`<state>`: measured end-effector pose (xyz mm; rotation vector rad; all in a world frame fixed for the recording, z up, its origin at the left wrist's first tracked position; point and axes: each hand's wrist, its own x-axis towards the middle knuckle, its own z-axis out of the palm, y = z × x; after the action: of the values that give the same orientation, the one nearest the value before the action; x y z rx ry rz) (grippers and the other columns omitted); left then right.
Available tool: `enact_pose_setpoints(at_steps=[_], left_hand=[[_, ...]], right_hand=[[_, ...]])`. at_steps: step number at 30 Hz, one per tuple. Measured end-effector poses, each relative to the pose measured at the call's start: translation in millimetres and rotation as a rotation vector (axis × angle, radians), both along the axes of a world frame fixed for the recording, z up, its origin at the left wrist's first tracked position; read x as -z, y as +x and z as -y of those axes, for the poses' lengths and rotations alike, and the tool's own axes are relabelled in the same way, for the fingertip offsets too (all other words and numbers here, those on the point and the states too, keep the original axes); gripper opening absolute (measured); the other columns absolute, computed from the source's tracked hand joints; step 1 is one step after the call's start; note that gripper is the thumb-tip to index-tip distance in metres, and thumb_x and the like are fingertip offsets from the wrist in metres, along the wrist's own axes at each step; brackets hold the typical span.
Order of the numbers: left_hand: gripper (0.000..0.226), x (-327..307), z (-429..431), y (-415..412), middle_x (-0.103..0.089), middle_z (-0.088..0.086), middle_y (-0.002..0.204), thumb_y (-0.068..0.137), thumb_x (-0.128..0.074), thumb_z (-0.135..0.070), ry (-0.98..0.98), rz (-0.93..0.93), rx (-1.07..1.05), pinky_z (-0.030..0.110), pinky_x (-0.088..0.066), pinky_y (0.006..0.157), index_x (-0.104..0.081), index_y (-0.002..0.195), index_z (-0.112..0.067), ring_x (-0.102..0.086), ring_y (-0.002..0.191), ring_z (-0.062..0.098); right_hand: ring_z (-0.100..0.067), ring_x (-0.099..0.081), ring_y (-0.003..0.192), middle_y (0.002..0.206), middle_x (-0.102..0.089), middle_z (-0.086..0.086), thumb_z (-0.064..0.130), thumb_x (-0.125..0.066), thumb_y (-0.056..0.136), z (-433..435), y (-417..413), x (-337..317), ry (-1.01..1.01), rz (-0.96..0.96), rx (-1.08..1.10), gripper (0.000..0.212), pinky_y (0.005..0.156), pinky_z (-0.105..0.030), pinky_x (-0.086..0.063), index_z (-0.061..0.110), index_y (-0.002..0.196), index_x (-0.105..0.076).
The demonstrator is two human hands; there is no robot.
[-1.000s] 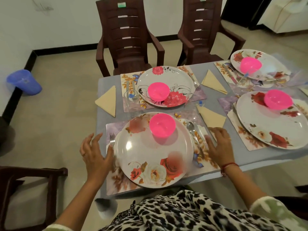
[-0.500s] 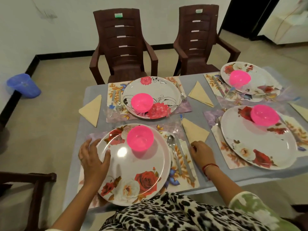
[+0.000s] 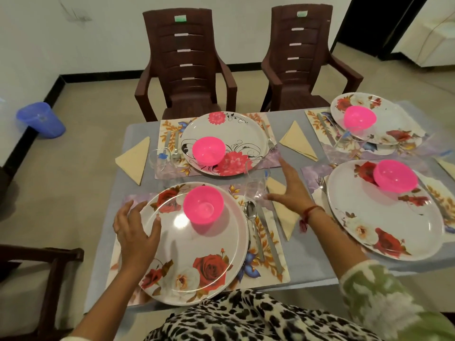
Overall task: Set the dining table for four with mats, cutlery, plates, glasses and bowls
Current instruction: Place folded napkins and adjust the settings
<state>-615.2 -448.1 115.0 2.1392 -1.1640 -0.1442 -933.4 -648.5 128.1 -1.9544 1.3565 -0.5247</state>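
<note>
Pink bowl sat on the far part of the near plate, & that plate lay on a flowery mat at the near edge of the grey counter, right in front of the person. The left grip was open w/ fingers spread & a bit bent. It rested on the left rim of the near plate & held nothing. A spoon & a knife lay side by side on the mat, just right of the plate. The right grip was open too, fingers straight, over a folded yellow napkin. Its thumb was just beside the bottom of a clear glass; can't tell if they touched. The glass stood nr the far right corner of the mat. Across the counter was the far plate w/ the far bowl on it. Off to the right sat the right plate w/ the right bowl. A brown chair stood behind the far plate. A blue bucket was on the floor, far left.
</note>
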Motion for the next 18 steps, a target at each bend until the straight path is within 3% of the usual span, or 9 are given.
enact_pose_setpoints(at_steps=[2, 4, 7, 12, 14, 18], left_hand=[[0.054, -5, -4, 3, -0.038, 0.022, 0.138, 0.078, -0.054, -0.032, -0.008, -0.003, -0.003, 0.057, -0.031, 0.1, -0.053, 0.125, -0.005, -0.03, 0.13, 0.04], [0.054, -9, -9, 8, -0.039, 0.022, 0.137, 0.078, -0.054, -0.033, -0.017, 0.003, -0.012, 0.054, -0.03, 0.101, -0.054, 0.124, -0.005, -0.031, 0.129, 0.039], [0.056, -11, -18, 17, -0.039, 0.02, 0.137, 0.079, -0.048, -0.041, -0.014, 0.017, -0.03, 0.048, -0.027, 0.101, -0.054, 0.123, -0.007, -0.032, 0.129, 0.039], [0.064, -9, -30, 24, -0.037, 0.017, 0.138, 0.076, -0.041, -0.053, 0.003, 0.004, -0.06, 0.052, -0.031, 0.099, -0.054, 0.123, -0.012, -0.031, 0.129, 0.038], [0.065, -8, -32, 24, -0.037, 0.018, 0.138, 0.076, -0.041, -0.053, 0.01, 0.007, -0.051, 0.052, -0.031, 0.099, -0.054, 0.124, -0.011, -0.032, 0.129, 0.038], [0.066, -8, -28, 25, -0.038, 0.019, 0.137, 0.076, -0.041, -0.052, 0.021, 0.004, -0.044, 0.045, -0.027, 0.1, -0.054, 0.124, -0.008, -0.033, 0.128, 0.039]], right_hand=[[-0.018, -0.024, 0.139, 0.155, -0.021, -0.001, 0.021, -0.086, 0.065, 23, 12, -7, 0.134, -0.01, -0.099, 0.113, 0.113, -0.036, -0.026, 0.025, 0.15, -0.012], [-0.022, -0.033, 0.135, 0.15, -0.032, -0.005, 0.015, -0.084, 0.066, 33, 21, -4, 0.212, 0.019, -0.173, 0.106, 0.108, -0.035, -0.034, 0.027, 0.148, -0.019], [-0.021, -0.047, 0.125, 0.135, -0.05, -0.004, 0.013, -0.083, 0.067, 35, 30, 5, 0.189, 0.092, -0.14, 0.085, 0.091, -0.024, -0.042, 0.023, 0.137, -0.036], [-0.019, -0.053, 0.114, 0.132, -0.05, 0.001, 0.019, -0.084, 0.068, 32, 35, 15, 0.196, 0.11, -0.096, 0.076, 0.077, -0.01, -0.042, 0.023, 0.131, -0.042], [-0.023, -0.052, 0.117, 0.133, -0.049, 0.001, 0.02, -0.083, 0.068, 32, 34, 15, 0.194, 0.1, -0.102, 0.077, 0.079, -0.012, -0.043, 0.024, 0.132, -0.041], [-0.026, -0.037, 0.133, 0.151, -0.03, -0.006, 0.023, -0.085, 0.065, 29, 29, 12, 0.188, 0.087, -0.101, 0.104, 0.101, -0.034, -0.039, 0.026, 0.147, -0.021]])
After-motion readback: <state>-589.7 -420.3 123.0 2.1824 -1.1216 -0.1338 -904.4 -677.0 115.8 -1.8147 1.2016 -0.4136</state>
